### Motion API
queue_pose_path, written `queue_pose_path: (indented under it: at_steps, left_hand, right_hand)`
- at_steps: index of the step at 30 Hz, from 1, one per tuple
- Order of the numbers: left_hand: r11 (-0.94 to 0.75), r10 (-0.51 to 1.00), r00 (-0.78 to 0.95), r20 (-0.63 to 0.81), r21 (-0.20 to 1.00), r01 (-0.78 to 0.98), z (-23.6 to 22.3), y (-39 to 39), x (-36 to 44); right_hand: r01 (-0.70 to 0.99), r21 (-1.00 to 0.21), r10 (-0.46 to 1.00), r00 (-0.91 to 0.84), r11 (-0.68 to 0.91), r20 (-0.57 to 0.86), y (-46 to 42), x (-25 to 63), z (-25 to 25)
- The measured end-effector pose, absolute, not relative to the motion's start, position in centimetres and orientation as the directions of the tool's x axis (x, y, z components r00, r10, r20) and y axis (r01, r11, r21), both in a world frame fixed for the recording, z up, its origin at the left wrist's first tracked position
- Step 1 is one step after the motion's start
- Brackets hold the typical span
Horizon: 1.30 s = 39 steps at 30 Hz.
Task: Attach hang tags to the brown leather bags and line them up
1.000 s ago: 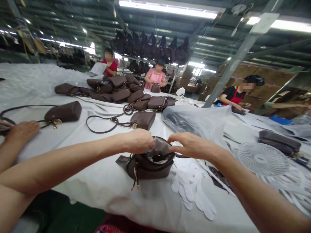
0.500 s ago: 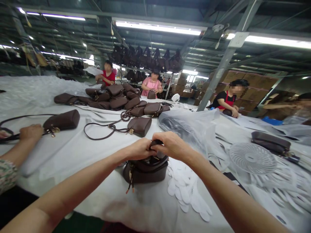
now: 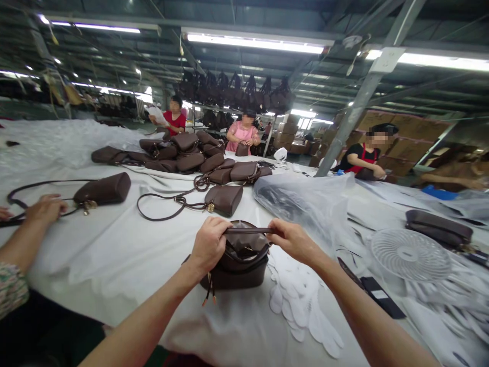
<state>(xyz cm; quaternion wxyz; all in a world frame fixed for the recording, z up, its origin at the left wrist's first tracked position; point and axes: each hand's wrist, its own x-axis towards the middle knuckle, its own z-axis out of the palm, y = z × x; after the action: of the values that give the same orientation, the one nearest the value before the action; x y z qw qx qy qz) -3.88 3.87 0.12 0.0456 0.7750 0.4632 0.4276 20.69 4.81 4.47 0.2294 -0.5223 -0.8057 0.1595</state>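
Now your left hand (image 3: 209,245) and right hand (image 3: 293,239), close together half a second ago, stand apart, with a dark strap (image 3: 249,231) stretched straight between them. The fingers of each are closed on it, one set at either end of the stretch. Just below, the brown bag (image 3: 244,276) sits on the cloth-covered desk (image 3: 130,280), mouth open, so your hands no longer cover its greyish inside. White cut pieces (image 3: 301,306) lie just beside the bag.
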Motion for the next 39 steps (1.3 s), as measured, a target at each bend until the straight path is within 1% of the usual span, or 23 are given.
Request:
queue_pose_path:
  at_steps: [2, 4, 6, 8, 9, 10, 11, 13, 15, 19, 21, 23, 24, 26, 28, 29, 31, 33, 35, 37, 39]
  left_hand:
    - [-0.565, 0.768, 0.196, 0.610, 0.499, 0.657, 0.0, 4.1, -4.0]
    - [-0.557, 0.783, 0.223, 0.581, 0.495, 0.667, 0.6, 3.8, -4.1]
    - [-0.555, 0.765, 0.238, 0.598, 0.426, 0.714, 1.7, 2.8, -3.9]
    - [-0.592, 0.699, 0.270, 0.662, 0.323, 0.739, 2.9, 1.0, -3.1]
    - [-0.627, 0.666, 0.319, 0.674, 0.274, 0.729, 3.3, 0.1, -2.5]
    - [-0.664, 0.648, 0.391, 0.654, 0.233, 0.711, 3.5, -0.8, -1.8]
    - [-0.692, 0.647, 0.472, 0.599, 0.203, 0.692, 3.6, -1.5, -1.0]
    - [-0.707, 0.678, 0.591, 0.438, 0.168, 0.686, 3.2, -2.4, 0.6]
    - [-0.693, 0.707, 0.629, 0.324, 0.140, 0.707, 2.6, -2.6, 1.8]
    - [-0.658, 0.746, 0.633, 0.208, 0.089, 0.747, 2.9, -2.8, 3.3]
    - [-0.608, 0.790, 0.595, 0.144, 0.062, 0.792, 3.5, -2.9, 3.8]
    - [-0.556, 0.826, 0.546, 0.141, 0.039, 0.830, 3.7, -3.1, 4.1]
    - [-0.535, 0.836, 0.524, 0.160, 0.033, 0.844, 3.6, -3.2, 4.2]
    - [-0.514, 0.843, 0.497, 0.208, 0.033, 0.857, 3.2, -3.3, 4.3]
    - [-0.518, 0.838, 0.496, 0.228, 0.050, 0.854, 2.6, -3.3, 4.2]
    - [-0.530, 0.832, 0.502, 0.237, 0.069, 0.845, 2.4, -3.2, 4.1]
    - [-0.563, 0.814, 0.519, 0.260, 0.140, 0.814, 2.3, -3.1, 3.9]
    - [-0.613, 0.786, 0.552, 0.278, 0.236, 0.754, 2.6, -2.9, 3.5]
    - [-0.660, 0.751, 0.594, 0.289, 0.320, 0.679, 3.0, -2.6, 3.0]
    - [-0.691, 0.722, 0.626, 0.295, 0.350, 0.632, 3.4, -2.4, 2.6]
    - [-0.705, 0.709, 0.642, 0.292, 0.320, 0.633, 3.5, -2.5, 2.3]
  right_hand:
    - [0.738, -0.544, 0.916, -0.329, 0.400, 0.228, 4.5, 20.4, 4.3]
    - [0.669, -0.624, 0.914, -0.316, 0.404, 0.253, 4.4, 20.0, 4.1]
    - [0.555, -0.744, 0.924, -0.296, 0.372, 0.241, 4.4, 19.7, 3.7]
    - [0.418, -0.859, 0.943, -0.272, 0.296, 0.193, 4.2, 19.5, 3.2]
    - [0.358, -0.896, 0.949, -0.265, 0.261, 0.171, 4.1, 19.5, 3.0]
    - [0.312, -0.921, 0.954, -0.255, 0.234, 0.156, 3.9, 19.5, 2.8]
    - [0.279, -0.936, 0.958, -0.245, 0.215, 0.147, 3.6, 19.5, 2.6]
    - [0.246, -0.949, 0.966, -0.216, 0.197, 0.145, 2.8, 19.6, 2.4]
    - [0.248, -0.952, 0.975, -0.172, 0.179, 0.139, 1.9, 19.6, 2.4]
    - [0.248, -0.957, 0.985, -0.119, 0.148, 0.121, 0.3, 19.3, 2.8]
    - [0.261, -0.946, 0.977, -0.149, 0.190, 0.155, -0.1, 19.3, 2.9]
    - [0.223, -0.939, 0.954, -0.206, 0.264, 0.219, -0.5, 19.9, 2.6]
    - [0.165, -0.945, 0.943, -0.229, 0.281, 0.240, -0.6, 20.4, 2.1]
    - [0.013, -0.971, 0.945, -0.235, 0.239, 0.229, -0.9, 21.5, 0.4]
    - [-0.057, -0.984, 0.958, -0.225, 0.170, 0.178, -1.2, 22.3, -2.0]
    - [-0.050, -0.985, 0.959, -0.225, 0.165, 0.172, -1.3, 22.4, -3.3]
    - [0.010, -0.975, 0.954, -0.208, 0.221, 0.214, -1.7, 22.0, -5.5]
    - [0.082, -0.949, 0.948, -0.122, 0.305, 0.294, -2.1, 20.9, -6.9]
    - [0.130, -0.931, 0.939, -0.003, 0.341, 0.343, -2.6, 19.7, -7.4]
    - [0.116, -0.934, 0.935, 0.079, 0.337, 0.347, -2.9, 18.8, -7.4]
    - [0.078, -0.942, 0.935, 0.116, 0.327, 0.335, -3.3, 18.2, -7.3]
